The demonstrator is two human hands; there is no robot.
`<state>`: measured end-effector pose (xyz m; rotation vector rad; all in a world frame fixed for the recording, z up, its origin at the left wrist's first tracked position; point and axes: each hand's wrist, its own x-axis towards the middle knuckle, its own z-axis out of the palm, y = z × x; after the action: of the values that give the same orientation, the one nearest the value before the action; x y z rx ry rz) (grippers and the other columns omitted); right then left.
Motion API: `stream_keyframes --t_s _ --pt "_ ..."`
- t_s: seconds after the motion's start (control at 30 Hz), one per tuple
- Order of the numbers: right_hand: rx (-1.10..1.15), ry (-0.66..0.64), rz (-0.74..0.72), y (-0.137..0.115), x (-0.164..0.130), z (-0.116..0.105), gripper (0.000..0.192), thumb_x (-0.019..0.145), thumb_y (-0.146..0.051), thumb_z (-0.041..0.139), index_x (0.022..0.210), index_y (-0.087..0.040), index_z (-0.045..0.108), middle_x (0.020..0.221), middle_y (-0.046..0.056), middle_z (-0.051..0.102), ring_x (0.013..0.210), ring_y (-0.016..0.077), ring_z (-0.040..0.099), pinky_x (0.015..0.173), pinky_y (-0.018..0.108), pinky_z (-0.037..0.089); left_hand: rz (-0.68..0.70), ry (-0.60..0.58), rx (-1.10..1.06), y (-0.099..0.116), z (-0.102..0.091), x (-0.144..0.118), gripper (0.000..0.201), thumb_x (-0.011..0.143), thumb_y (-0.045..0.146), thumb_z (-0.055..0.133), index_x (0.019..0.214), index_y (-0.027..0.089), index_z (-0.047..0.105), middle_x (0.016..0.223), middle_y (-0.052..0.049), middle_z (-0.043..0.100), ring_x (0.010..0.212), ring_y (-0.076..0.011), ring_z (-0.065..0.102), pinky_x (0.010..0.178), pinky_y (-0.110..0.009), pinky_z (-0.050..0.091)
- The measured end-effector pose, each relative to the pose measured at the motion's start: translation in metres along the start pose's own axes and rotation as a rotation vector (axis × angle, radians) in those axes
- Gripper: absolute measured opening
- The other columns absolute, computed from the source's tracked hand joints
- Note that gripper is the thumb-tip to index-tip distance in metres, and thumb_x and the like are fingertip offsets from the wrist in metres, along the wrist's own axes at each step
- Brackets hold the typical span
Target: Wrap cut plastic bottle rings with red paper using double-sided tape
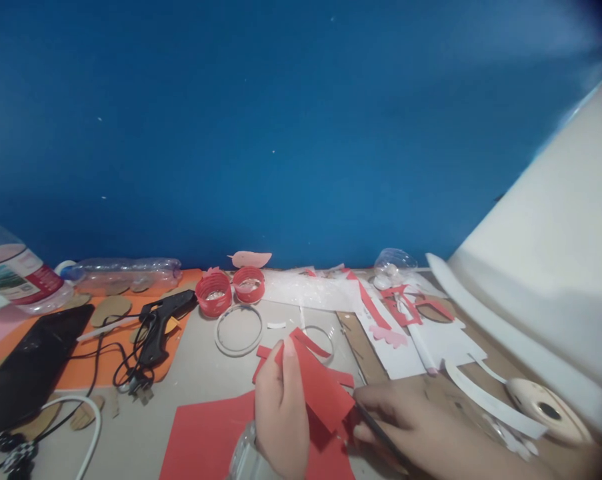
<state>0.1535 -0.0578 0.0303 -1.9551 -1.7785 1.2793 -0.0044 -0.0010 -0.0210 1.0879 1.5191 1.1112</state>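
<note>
My left hand (283,410) pinches a piece of red paper (325,393) between thumb and fingers, near the middle of the table. A narrow red strip curls up at the paper's top. Under the hand lies a larger red sheet (201,427). My right hand (405,420) is closed around a slim dark stick-like tool (378,430), whose kind I cannot make out. Its front end is close to the right edge of the held paper. Behind the hands are a pale ring (239,331) and two red ribbed cups (214,293).
At the left lie a black glue gun (161,327) with its cable, a dark flat panel (35,360), a clear bottle (128,272) and a larger labelled bottle (21,273). White sheets (395,353), red scraps and a cream-coloured device (548,410) occupy the right. A blue wall (281,133) stands behind.
</note>
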Motion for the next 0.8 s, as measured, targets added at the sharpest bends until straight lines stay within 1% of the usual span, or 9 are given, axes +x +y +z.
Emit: stream_keyframes --t_s 0.1,0.27,0.37,0.43,0.53,0.6,0.7,0.8 --pt "-0.003 0.015 -0.003 -0.002 0.000 -0.002 0.040 0.089 -0.051 0.048 0.071 -0.019 0.062 0.067 -0.001 0.065 0.062 0.0152 0.058 0.052 0.021 0.034 -0.016 -0.017 0.005 0.002 0.000 0.000 0.042 0.085 0.054 0.049 0.101 0.020 0.068 0.105 -0.008 0.073 0.101 -0.0262 0.065 0.078 -0.029 0.050" --pt "0.039 0.045 0.007 0.000 0.001 0.004 0.039 0.088 -0.049 0.050 0.066 -0.018 0.058 0.061 -0.003 0.062 0.059 0.0131 0.057 0.051 0.021 0.031 -0.032 -0.080 -0.020 0.006 0.001 0.001 0.052 0.083 0.060 0.047 0.103 0.016 0.067 0.113 -0.012 0.069 0.107 -0.0297 0.061 0.084 -0.033 0.048" --pt "0.023 0.062 0.017 0.001 0.002 0.006 0.039 0.087 -0.050 0.051 0.065 -0.018 0.059 0.062 -0.003 0.063 0.059 0.0131 0.057 0.051 0.021 0.032 -0.049 -0.114 -0.014 0.006 -0.001 0.003 0.052 0.084 0.060 0.046 0.104 0.017 0.067 0.114 -0.011 0.068 0.108 -0.0295 0.059 0.093 -0.035 0.043" --pt "0.033 0.055 0.028 0.002 0.003 0.006 0.037 0.088 -0.049 0.051 0.067 -0.019 0.061 0.064 -0.002 0.064 0.060 0.0136 0.058 0.052 0.020 0.034 -0.041 -0.133 -0.017 0.006 -0.002 0.004 0.051 0.085 0.059 0.045 0.104 0.017 0.066 0.113 -0.011 0.068 0.108 -0.0288 0.059 0.096 -0.035 0.040" --pt "0.064 0.025 0.019 0.005 0.003 0.005 0.033 0.090 -0.042 0.049 0.072 -0.020 0.065 0.065 -0.002 0.064 0.062 0.0136 0.059 0.053 0.020 0.035 -0.025 -0.148 -0.029 0.007 -0.002 0.004 0.051 0.084 0.060 0.045 0.099 0.017 0.067 0.105 -0.010 0.071 0.103 -0.0282 0.061 0.093 -0.034 0.042" --pt "0.066 0.024 0.016 0.007 0.003 0.005 0.030 0.090 -0.038 0.049 0.074 -0.020 0.067 0.065 -0.003 0.064 0.062 0.0130 0.058 0.053 0.020 0.035 -0.023 -0.129 -0.038 0.009 -0.001 0.003 0.052 0.084 0.062 0.045 0.095 0.017 0.068 0.099 -0.010 0.072 0.099 -0.0283 0.062 0.090 -0.034 0.043" --pt "0.090 0.020 0.024 0.009 0.003 0.006 0.027 0.090 -0.033 0.048 0.075 -0.021 0.067 0.064 -0.003 0.063 0.060 0.0122 0.056 0.052 0.020 0.035 -0.015 -0.079 -0.050 0.011 0.000 0.001 0.051 0.082 0.062 0.047 0.092 0.017 0.069 0.095 -0.009 0.072 0.097 -0.0280 0.062 0.088 -0.033 0.043" --pt "0.096 0.029 0.030 0.010 0.004 0.008 0.027 0.089 -0.033 0.049 0.073 -0.020 0.065 0.063 -0.003 0.062 0.059 0.0120 0.055 0.051 0.020 0.034 0.010 -0.093 -0.058 0.013 0.001 0.000 0.049 0.082 0.062 0.047 0.087 0.018 0.068 0.089 -0.008 0.072 0.092 -0.0260 0.063 0.085 -0.032 0.043"
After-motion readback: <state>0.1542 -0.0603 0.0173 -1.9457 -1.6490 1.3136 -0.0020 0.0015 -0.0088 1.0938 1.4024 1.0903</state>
